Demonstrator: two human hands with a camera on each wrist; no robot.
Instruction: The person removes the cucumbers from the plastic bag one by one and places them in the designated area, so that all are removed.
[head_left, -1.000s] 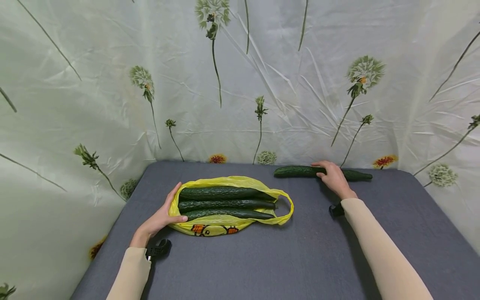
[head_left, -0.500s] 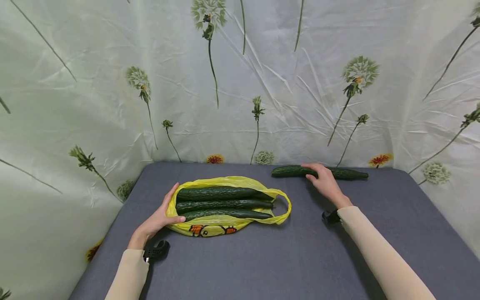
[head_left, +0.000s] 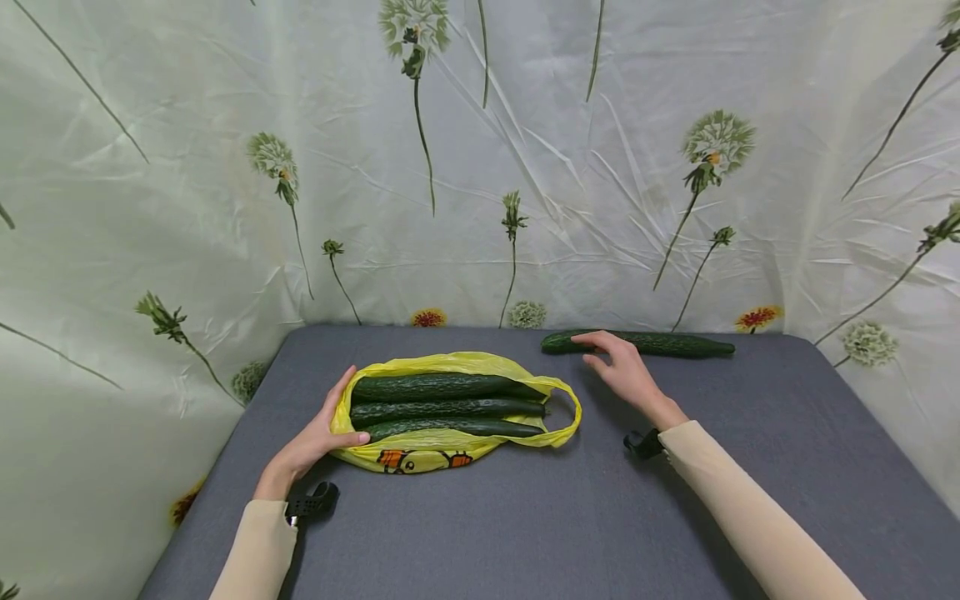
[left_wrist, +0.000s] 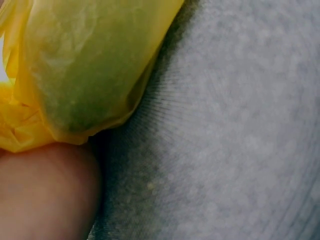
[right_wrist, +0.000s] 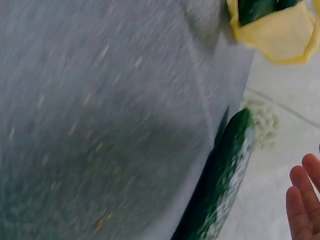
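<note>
cucumber (head_left: 675,344) — long, dark green

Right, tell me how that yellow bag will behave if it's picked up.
The yellow bag will probably sag and flop, since its film looks thin and creased. It will likely feel heavier than bare film suggests, because three cucumbers lie in it. Its mouth gapes open, so they might slide out if it tips.

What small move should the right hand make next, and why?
Perhaps reach left for a cucumber in the yellow bag: the right hand has moved toward it, empty, leaving the loose cucumber lying, while the left hand holds the bag, its cucumbers exposed.
</note>
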